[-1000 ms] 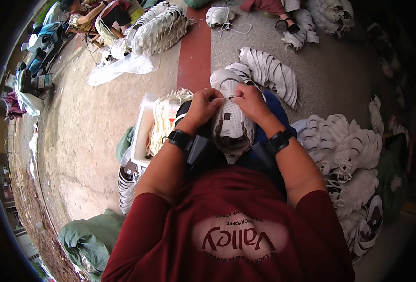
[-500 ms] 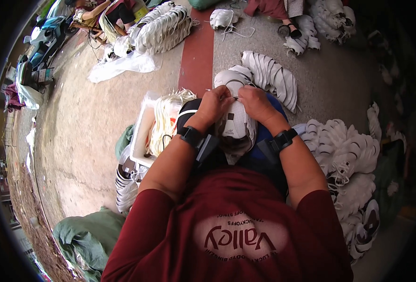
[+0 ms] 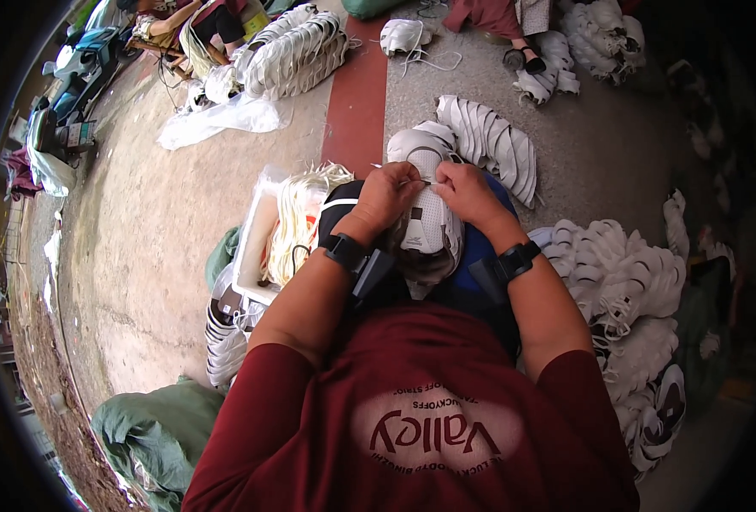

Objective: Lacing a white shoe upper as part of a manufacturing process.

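Note:
A white shoe upper point(image 3: 430, 224) with a fine mesh surface and a small dark patch lies lengthwise across my lap. Over its middle, my left hand point(image 3: 384, 194) is closed, thumb and forefinger pinched together. Facing it from the other side is my right hand point(image 3: 467, 193), also closed in a pinch. A small dark bit shows between the two sets of fingertips, too small to name. The fingers hide part of the upper. Beyond it, a row of nested white uppers point(image 3: 491, 141) curves away to the right.
Left of my knee stands a white box point(image 3: 248, 271) of cream laces point(image 3: 297, 218). Stacked uppers point(image 3: 224, 341) and a green sack point(image 3: 152, 435) sit nearer. Heaped white uppers point(image 3: 621, 269) lie at right. Farther off are more uppers point(image 3: 297, 55), scooters point(image 3: 75, 81) and seated people.
My fingertips have shifted slightly over the upper, with the right-hand fingers curled a little differently. The upper stays on my lap, and the whole view has moved a touch.

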{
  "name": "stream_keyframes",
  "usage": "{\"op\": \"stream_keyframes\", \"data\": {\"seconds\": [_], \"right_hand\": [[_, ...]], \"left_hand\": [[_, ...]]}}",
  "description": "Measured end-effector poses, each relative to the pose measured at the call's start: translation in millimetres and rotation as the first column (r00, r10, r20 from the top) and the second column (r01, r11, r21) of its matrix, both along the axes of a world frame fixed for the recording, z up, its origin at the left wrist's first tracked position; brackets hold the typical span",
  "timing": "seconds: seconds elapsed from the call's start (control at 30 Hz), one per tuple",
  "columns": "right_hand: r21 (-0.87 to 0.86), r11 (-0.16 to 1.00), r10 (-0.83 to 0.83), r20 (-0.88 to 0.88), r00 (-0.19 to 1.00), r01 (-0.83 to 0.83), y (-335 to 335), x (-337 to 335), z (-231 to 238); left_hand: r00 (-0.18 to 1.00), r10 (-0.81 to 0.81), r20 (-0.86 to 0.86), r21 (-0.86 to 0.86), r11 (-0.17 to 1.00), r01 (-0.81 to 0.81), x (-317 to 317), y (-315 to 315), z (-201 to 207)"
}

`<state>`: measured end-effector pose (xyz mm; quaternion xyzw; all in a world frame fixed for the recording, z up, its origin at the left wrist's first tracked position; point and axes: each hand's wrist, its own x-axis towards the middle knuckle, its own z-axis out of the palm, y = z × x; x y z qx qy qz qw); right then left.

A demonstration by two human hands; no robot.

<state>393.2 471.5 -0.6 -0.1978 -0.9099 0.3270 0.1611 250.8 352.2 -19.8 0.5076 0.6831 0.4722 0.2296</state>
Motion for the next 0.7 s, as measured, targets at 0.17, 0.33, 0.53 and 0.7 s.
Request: {"op": "stream_keyframes", "data": {"seconds": [0.17, 0.33, 0.53, 0.7], "right_hand": [[0.365, 0.931, -0.027, 0.116, 0.993, -0.017, -8.4, -6.2, 7.4], [0.481, 0.871, -0.218, 0.193, 0.957, 0.102, 31.0, 57.8, 16.5], [0.705, 0.579, -0.72, 0.208, 0.662, 0.409, 118.3, 247.1, 32.6], [0.735, 0.152, -0.978, 0.015, 0.208, 0.66, 144.1, 406.7, 71.8]], "left_hand": [[1.0, -0.023, 0.002, -0.146, 0.989, 0.023, -9.3, -10.7, 14.6], [0.965, -0.126, -0.231, -0.208, 0.975, 0.078, -73.8, -68.9, 23.9], [0.986, 0.169, 0.004, -0.205, 0.965, -0.165, -141.5, -175.9, 19.1], [0.957, 0.273, 0.098, -0.196, 0.948, -0.251, -149.6, -238.6, 21.5]]}}
